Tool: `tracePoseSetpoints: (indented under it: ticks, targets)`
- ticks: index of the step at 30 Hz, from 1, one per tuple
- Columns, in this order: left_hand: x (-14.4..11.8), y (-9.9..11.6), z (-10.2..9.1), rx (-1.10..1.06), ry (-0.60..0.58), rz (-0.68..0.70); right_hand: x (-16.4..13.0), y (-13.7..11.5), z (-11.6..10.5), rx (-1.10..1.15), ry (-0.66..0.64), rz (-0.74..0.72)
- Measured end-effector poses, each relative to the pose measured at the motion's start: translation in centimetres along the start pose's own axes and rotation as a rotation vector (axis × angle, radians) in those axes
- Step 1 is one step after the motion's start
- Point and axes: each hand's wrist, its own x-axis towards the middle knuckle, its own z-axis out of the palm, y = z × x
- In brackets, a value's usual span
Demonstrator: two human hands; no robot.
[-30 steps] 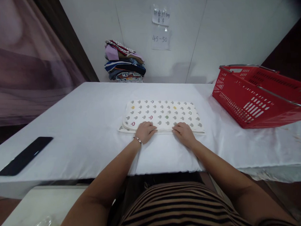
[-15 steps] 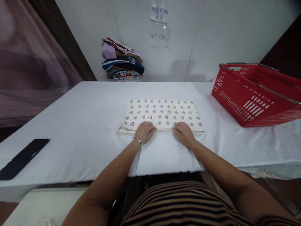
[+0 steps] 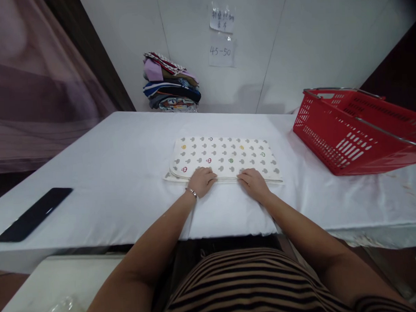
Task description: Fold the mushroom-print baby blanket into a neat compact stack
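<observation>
Folded cream cloth printed with small grey mushrooms (image 3: 224, 156): lies flat at the middle of the white-covered table (image 3: 109, 177), its near edge under the curled fingers of the left hand (image 3: 202, 181) and right hand (image 3: 252, 183), both knuckles-up and gripping that edge. Red plastic basket (image 3: 350, 133) to the right, stack of folded clothes (image 3: 171, 84) against the wall behind, black flat phone (image 3: 34, 213) well apart at the left. Nothing stands between hands and cloth.

A cream rectangular cloth printed with small grey mushroom shapes and a few coloured ones (image 3: 224, 156) lies folded flat in several layers. Its long near edge sits right under both grips, the rest stretching away beyond them; uneven layer edges peek out at the near-left corner.
</observation>
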Motion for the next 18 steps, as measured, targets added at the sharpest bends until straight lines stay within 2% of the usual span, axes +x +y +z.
tracePoseSetpoints:
  ticks: [7,18]
  targets:
    - [0.12,0.25,-0.08,-0.011,0.008,-0.017,-0.06,0.27,0.08,0.041,0.028,0.016]
    - [0.06,0.13,0.2,0.04,-0.001,-0.014,-0.14,0.06,-0.06,0.008,-0.008,0.0]
